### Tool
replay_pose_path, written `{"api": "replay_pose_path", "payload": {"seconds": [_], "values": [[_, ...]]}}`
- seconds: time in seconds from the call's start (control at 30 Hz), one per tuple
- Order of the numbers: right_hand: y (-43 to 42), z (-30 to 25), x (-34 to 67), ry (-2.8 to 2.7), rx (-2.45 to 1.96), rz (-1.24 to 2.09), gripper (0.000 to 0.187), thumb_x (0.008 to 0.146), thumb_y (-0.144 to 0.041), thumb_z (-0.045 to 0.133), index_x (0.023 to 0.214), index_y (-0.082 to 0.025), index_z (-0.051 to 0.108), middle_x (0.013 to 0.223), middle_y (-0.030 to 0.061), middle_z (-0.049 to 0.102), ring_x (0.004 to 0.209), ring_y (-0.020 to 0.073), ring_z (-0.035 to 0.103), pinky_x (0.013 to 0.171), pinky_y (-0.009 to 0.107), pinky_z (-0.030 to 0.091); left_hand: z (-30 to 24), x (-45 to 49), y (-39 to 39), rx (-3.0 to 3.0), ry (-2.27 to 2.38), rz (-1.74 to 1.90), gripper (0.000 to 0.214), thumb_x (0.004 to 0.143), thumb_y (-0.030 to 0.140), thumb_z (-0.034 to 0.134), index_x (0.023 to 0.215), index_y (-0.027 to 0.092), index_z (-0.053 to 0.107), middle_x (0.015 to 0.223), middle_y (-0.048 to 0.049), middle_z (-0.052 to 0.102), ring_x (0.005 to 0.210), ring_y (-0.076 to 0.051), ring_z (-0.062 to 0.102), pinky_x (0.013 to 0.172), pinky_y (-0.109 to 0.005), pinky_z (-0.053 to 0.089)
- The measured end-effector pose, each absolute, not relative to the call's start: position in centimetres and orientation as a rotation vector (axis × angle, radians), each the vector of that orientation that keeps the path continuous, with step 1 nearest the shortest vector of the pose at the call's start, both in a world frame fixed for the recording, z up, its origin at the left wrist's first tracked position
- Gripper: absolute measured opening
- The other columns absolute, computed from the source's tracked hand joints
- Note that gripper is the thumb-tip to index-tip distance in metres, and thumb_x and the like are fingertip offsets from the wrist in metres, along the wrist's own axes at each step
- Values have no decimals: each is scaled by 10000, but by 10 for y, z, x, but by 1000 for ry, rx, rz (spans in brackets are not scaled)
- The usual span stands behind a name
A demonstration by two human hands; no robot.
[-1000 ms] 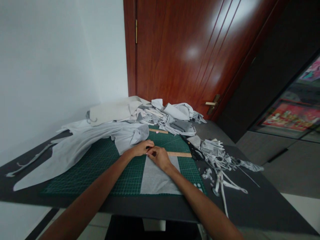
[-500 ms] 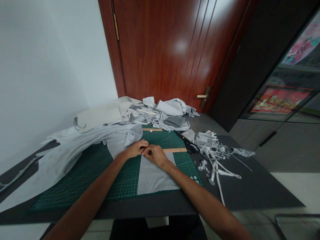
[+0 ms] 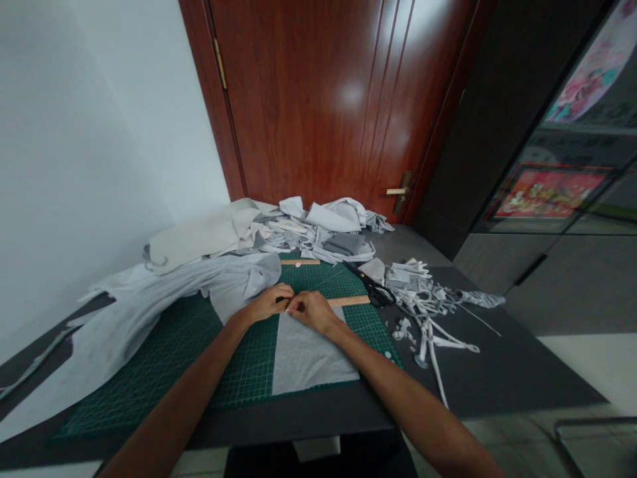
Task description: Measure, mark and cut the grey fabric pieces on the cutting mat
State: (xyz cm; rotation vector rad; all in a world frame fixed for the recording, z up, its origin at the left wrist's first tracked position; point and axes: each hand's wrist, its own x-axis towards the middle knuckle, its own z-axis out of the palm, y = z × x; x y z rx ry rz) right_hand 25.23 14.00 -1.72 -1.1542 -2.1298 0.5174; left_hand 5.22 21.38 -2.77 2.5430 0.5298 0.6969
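Note:
My left hand (image 3: 271,303) and my right hand (image 3: 311,310) meet over the upper left corner of a light grey piece of fabric (image 3: 314,362). The fabric lies flat on a green cutting mat (image 3: 249,372). Both hands have curled fingers, thumb tips close together. A tiny pale spot shows at the right fingertips, too small to name; what the left fingers pinch is hidden. Behind the right hand, a wooden ruler (image 3: 351,301) runs along the fabric's top edge. Left of my left hand drapes a larger grey cloth (image 3: 169,292).
Black scissors (image 3: 375,290) lie right of the ruler, near a heap of fabric scraps (image 3: 418,285). A second wooden ruler (image 3: 308,262) and a pink piece (image 3: 298,265) lie farther back. Piled fabric (image 3: 338,216) lines the back, before a wooden door (image 3: 308,99).
The camera view has shifted slightly. My hands stay together at the same corner of the fabric, with only small finger movements.

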Motion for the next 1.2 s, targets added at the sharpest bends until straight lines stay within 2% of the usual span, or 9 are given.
{"api": "replay_pose_path", "payload": {"seconds": [0.23, 0.5, 0.77, 1.2], "values": [[143, -15, 264, -2134, -1172, 560, 117, 825, -128, 741, 898, -188, 809, 956, 41, 805, 846, 161, 739, 766, 208, 518, -29, 51, 216, 2550, 564, 681, 402, 1025, 471, 540, 818, 177, 719, 876, -61, 670, 881, -196, 590, 808, -289, 455], [148, -13, 277, -2146, -1208, 601, 100, 825, -162, 756, 891, -204, 817, 941, 29, 822, 825, 160, 757, 765, 200, 536, -28, 51, 216, 2553, 560, 675, 452, 1038, 520, 502, 906, 180, 770, 931, -77, 704, 915, -199, 615, 862, -304, 457], [150, -5, 293, -2196, -1221, 598, 114, 822, -157, 746, 876, -208, 833, 896, 29, 824, 824, 165, 759, 757, 193, 523, -33, 49, 220, 2547, 573, 672, 397, 1040, 490, 518, 1015, 205, 793, 939, -70, 708, 926, -197, 617, 857, -303, 460], [156, 2, 319, -2253, -1281, 578, 108, 785, -195, 779, 872, -195, 845, 826, 43, 812, 763, 173, 737, 672, 210, 475, -31, 50, 220, 2529, 582, 673, 387, 1034, 484, 538, 999, 197, 795, 946, -69, 709, 939, -193, 622, 868, -305, 472]]}}
